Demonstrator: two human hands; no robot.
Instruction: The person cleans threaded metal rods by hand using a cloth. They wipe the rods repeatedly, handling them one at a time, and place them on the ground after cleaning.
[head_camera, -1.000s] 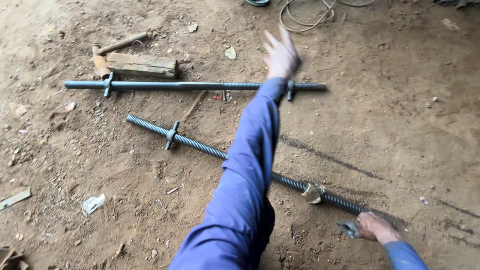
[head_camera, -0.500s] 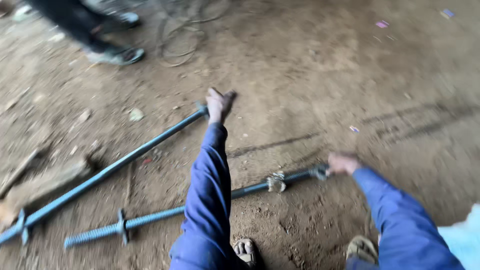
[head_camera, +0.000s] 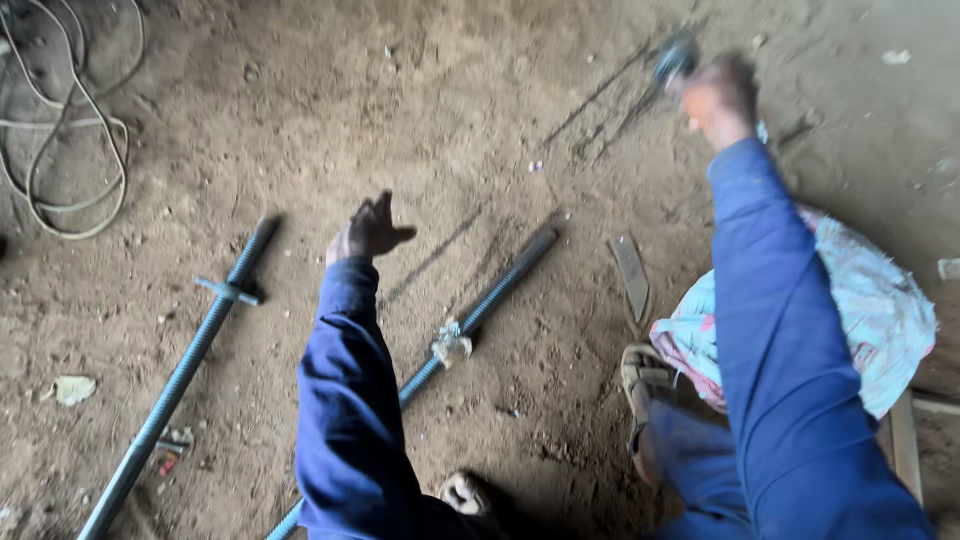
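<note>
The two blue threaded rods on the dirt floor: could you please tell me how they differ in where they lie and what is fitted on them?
The left rod lies clear of the arms and carries a dark winged nut; the middle rod runs under the left sleeve and carries a pale, shinier nut. The left hand hangs open between them, touching neither. The right hand, blurred, is far from both. Both rods are blue-grey, threaded and slant the same way.

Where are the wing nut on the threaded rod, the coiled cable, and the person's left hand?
Wing nut (head_camera: 452, 345), head view, on its metal body.
Coiled cable (head_camera: 80, 215), head view, on the loop's lower curve.
Left hand (head_camera: 368, 232), head view, on the back of the hand.
</note>
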